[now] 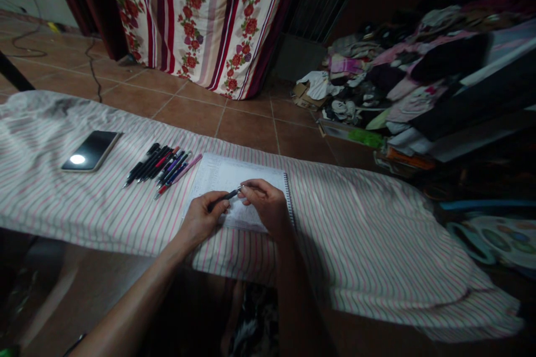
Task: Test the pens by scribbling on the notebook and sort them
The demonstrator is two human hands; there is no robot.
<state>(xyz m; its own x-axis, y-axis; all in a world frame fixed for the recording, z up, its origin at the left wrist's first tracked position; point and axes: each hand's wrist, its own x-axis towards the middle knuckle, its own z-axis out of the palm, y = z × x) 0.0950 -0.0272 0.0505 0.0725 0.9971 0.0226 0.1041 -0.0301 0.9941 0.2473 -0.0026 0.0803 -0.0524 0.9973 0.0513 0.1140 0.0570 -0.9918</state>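
A dark pen [224, 197] is held by both my hands over a spiral notebook [234, 177] that lies on a striped cloth [355, 223]. My left hand [203, 220] grips the pen's barrel with curled fingers. My right hand [266, 206] pinches the pen's silver tip end. Left of the notebook, several pens [161, 165] lie in a row, black, red, blue and pink.
A phone [91, 150] with a bright reflection lies on the cloth at the left. Beyond the cloth are a tiled floor [251, 122], a flowered striped curtain [201, 17] and a heap of clothes and clutter [397, 83] at the right. A cable [94, 67] runs across the floor.
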